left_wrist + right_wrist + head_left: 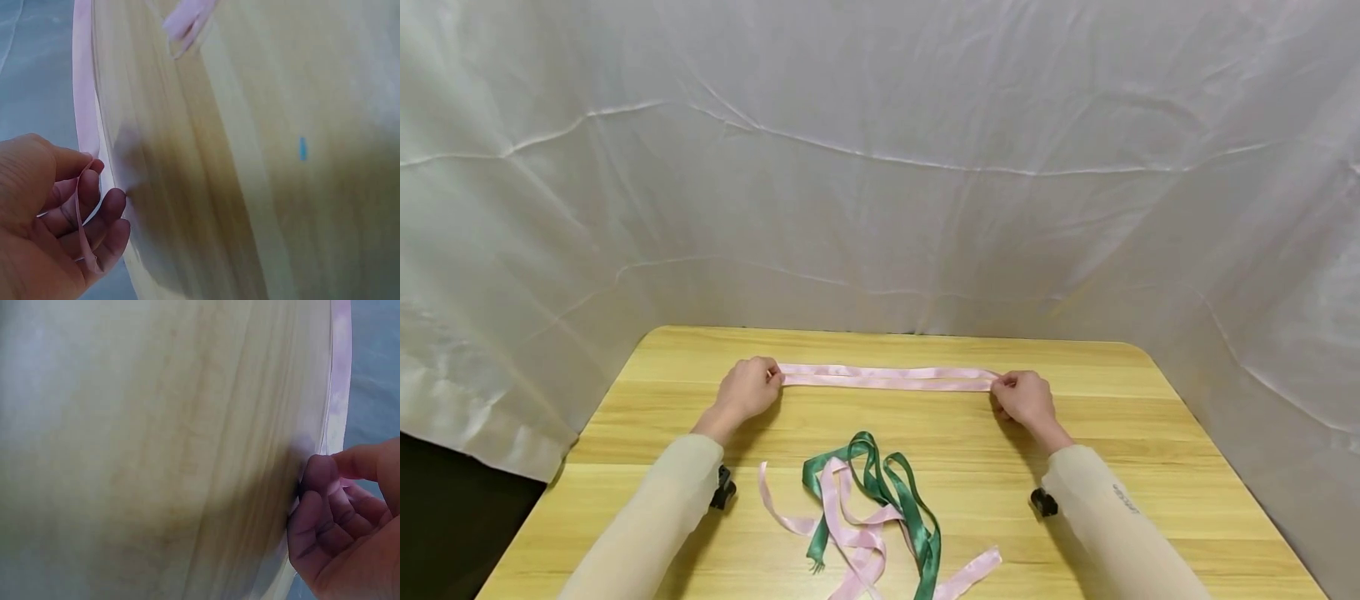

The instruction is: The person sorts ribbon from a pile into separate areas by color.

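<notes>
A pink satin ribbon (887, 383) stretches straight between both hands over the far part of the table, in two near-parallel strands. My left hand (751, 387) pinches its left end between thumb and index finger; in the left wrist view a short pink loop (81, 231) hangs across the other fingers of that hand. At the right end, my right hand (1025, 397) pinches the ribbon with thumb and forefinger, its other fingers curled. Nearer the person lies a loose tangle of green ribbon (917, 517) and more pink ribbon (831, 492).
The wooden table (647, 400) has rounded far corners. Pale cloth sheeting (880, 233) hangs behind it and at both sides. A small blue mark (303, 149) shows on the tabletop in the left wrist view. Black wrist devices (722, 487) sit under the sleeves.
</notes>
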Motion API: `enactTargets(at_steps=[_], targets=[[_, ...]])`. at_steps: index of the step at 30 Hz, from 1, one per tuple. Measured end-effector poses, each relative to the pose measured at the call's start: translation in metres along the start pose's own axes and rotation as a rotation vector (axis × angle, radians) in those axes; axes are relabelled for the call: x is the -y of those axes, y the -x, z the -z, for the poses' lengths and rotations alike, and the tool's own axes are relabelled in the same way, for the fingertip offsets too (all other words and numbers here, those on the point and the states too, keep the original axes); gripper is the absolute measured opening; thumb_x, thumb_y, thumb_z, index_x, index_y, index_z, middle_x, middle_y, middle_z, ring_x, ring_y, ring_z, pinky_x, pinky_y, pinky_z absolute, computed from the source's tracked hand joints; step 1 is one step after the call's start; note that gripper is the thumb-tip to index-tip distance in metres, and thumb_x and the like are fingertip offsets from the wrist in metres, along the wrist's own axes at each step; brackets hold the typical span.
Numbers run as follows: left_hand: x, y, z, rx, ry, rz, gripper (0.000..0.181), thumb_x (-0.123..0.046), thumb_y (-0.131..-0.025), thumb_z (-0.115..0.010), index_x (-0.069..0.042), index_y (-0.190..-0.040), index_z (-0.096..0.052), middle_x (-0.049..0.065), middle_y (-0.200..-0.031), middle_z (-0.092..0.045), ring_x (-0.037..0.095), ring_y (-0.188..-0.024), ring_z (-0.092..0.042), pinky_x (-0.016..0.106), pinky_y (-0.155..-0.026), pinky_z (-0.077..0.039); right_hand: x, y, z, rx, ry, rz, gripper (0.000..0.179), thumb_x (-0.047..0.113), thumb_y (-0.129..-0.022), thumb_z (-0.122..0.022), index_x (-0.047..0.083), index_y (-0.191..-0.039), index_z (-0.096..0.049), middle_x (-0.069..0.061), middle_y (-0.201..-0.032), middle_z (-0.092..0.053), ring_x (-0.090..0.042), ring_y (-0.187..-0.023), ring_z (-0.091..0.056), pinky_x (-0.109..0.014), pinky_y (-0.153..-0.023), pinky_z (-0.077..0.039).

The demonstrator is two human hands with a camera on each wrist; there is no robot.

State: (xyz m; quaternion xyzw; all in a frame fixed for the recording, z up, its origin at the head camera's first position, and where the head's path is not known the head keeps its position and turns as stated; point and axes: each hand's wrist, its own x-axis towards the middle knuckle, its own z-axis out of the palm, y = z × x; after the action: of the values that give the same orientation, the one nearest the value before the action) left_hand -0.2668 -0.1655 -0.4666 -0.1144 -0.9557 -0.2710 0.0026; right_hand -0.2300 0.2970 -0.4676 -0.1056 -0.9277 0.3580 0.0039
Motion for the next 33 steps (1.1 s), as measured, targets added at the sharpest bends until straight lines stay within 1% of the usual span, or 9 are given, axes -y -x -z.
enactTargets(at_steps=[2, 6, 10, 14, 18, 24, 28, 33], targets=[[0.001, -0.001, -0.001, -0.005, -0.003, 0.01, 0.016, -0.012, -0.101, -0.062, -0.001, -0.096, -0.073, 0.008, -0.075, -0.066, 0.018, -0.063, -0.051, 0.03, -0.057, -0.039, 0.0, -0.002, 0.001, -0.009, 0.007, -0.012, 0.029, 0.021, -0.101, -0.059, -0.002, -0.109, -0.076, -0.01, -0.078, -0.075, -0.014, -0.06, -0.068, -0.028, -0.055, -0.053], [0.0, -0.003, -0.001, -0.011, -0.011, 0.032, 0.016, -0.013, -0.101, -0.063, -0.002, -0.096, -0.073, 0.008, -0.076, -0.067, 0.019, -0.064, -0.053, 0.03, -0.058, -0.039, -0.002, -0.004, 0.004, -0.032, 0.04, -0.044, 0.027, 0.022, -0.1, -0.06, 0.0, -0.105, -0.075, -0.008, -0.074, -0.074, -0.014, -0.059, -0.067, -0.029, -0.057, -0.052], [-0.001, -0.003, -0.002, -0.007, -0.023, 0.052, 0.015, -0.015, -0.101, -0.064, -0.003, -0.096, -0.073, 0.006, -0.072, -0.065, 0.019, -0.063, -0.052, 0.03, -0.057, -0.039, -0.005, -0.006, 0.007, -0.042, 0.056, -0.07, 0.025, 0.02, -0.098, -0.06, 0.001, -0.104, -0.075, -0.006, -0.072, -0.073, -0.015, -0.059, -0.066, -0.03, -0.06, -0.05], [-0.003, -0.002, -0.002, -0.009, -0.03, 0.074, 0.014, -0.016, -0.1, -0.065, -0.004, -0.095, -0.071, 0.005, -0.07, -0.062, 0.02, -0.063, -0.052, 0.031, -0.057, -0.039, -0.007, -0.009, 0.01, -0.057, 0.072, -0.071, 0.026, 0.019, -0.097, -0.058, 0.001, -0.104, -0.075, -0.005, -0.069, -0.072, -0.014, -0.058, -0.065, -0.031, -0.061, -0.051], [-0.005, -0.001, -0.002, -0.013, -0.04, 0.091, 0.014, -0.016, -0.1, -0.067, -0.004, -0.096, -0.071, 0.006, -0.072, -0.063, 0.021, -0.065, -0.053, 0.032, -0.059, -0.04, -0.01, -0.012, 0.01, -0.073, 0.098, -0.078, 0.025, 0.019, -0.096, -0.057, 0.002, -0.1, -0.075, -0.001, -0.065, -0.069, -0.014, -0.059, -0.064, -0.032, -0.062, -0.049], [-0.005, 0.001, -0.003, -0.017, -0.047, 0.104, 0.016, -0.019, -0.101, -0.067, -0.004, -0.098, -0.071, 0.006, -0.073, -0.063, 0.021, -0.067, -0.054, 0.032, -0.059, -0.04, -0.01, -0.013, 0.008, -0.074, 0.098, -0.086, 0.025, 0.022, -0.097, -0.056, 0.004, -0.098, -0.073, -0.001, -0.066, -0.069, -0.015, -0.059, -0.064, -0.031, -0.061, -0.048], [-0.004, 0.004, -0.002, -0.045, -0.043, 0.111, 0.019, -0.022, -0.102, -0.064, -0.004, -0.099, -0.07, 0.006, -0.074, -0.063, 0.022, -0.066, -0.054, 0.032, -0.058, -0.039, -0.01, -0.011, 0.007, -0.083, 0.093, -0.08, 0.027, 0.026, -0.098, -0.055, 0.004, -0.096, -0.071, -0.002, -0.067, -0.068, -0.015, -0.059, -0.064, -0.031, -0.06, -0.048], [-0.003, 0.009, 0.004, -0.099, -0.056, 0.101, 0.022, -0.023, -0.103, -0.061, -0.003, -0.103, -0.07, 0.011, -0.085, -0.068, 0.025, -0.07, -0.058, 0.034, -0.059, -0.043, -0.01, -0.008, 0.009, -0.121, 0.095, -0.061, 0.027, 0.028, -0.097, -0.055, 0.005, -0.093, -0.069, -0.003, -0.067, -0.067, -0.018, -0.061, -0.064, -0.032, -0.06, -0.046]])
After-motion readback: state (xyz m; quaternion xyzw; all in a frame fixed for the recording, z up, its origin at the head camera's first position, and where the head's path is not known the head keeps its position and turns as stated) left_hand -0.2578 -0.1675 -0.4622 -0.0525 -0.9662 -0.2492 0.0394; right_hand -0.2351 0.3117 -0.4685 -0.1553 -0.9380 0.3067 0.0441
